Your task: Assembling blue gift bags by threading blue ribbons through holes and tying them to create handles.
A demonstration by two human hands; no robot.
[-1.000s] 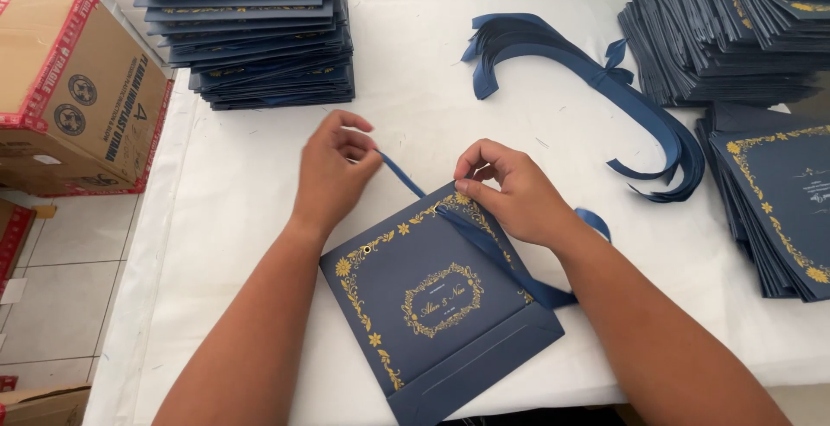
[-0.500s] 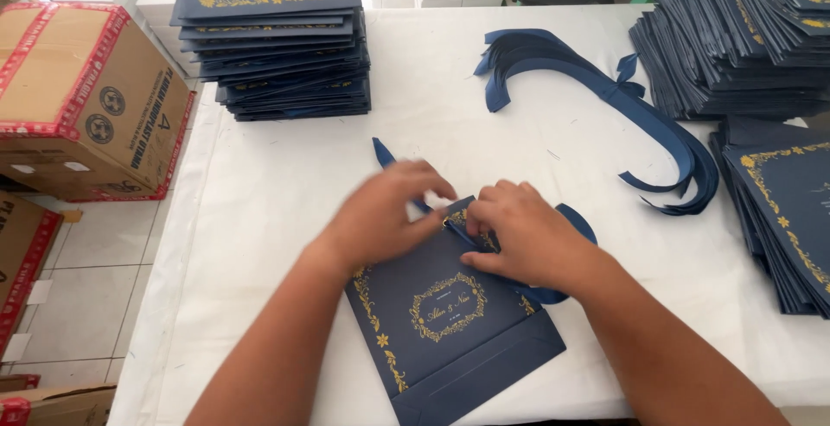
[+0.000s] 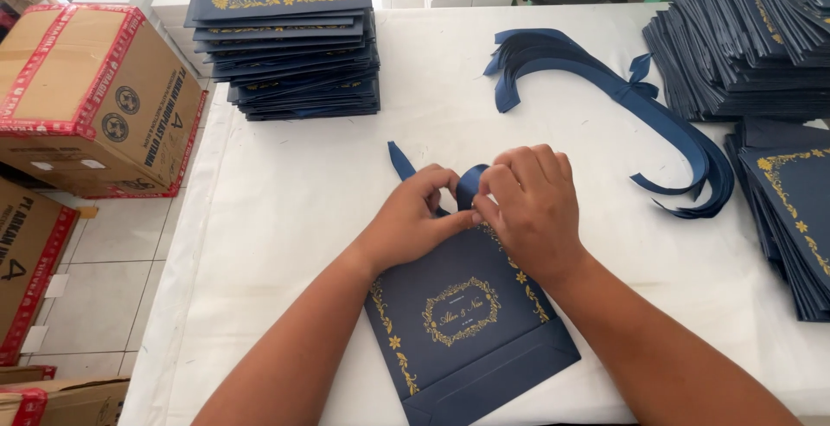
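A flat navy paper bag [image 3: 467, 322] with gold floral trim lies tilted on the white table [image 3: 294, 218] in front of me. Both hands meet at its top edge. My left hand [image 3: 411, 218] pinches a navy ribbon [image 3: 400, 160] whose loose end trails up and to the left. My right hand [image 3: 532, 205] grips the same ribbon where it loops between the two hands, fingers curled over the bag's top edge.
A stack of navy bags [image 3: 290, 37] stands at the back left, more stacks [image 3: 743, 37] at the back right and right edge [image 3: 791, 210]. A bundle of navy ribbons [image 3: 622, 97] curves across the table. Cardboard boxes [image 3: 86, 97] sit off the left edge.
My hands have drawn close together at the bag's top edge, forming a loop in the ribbon. The view has shifted, so the bag sits lower and more central.
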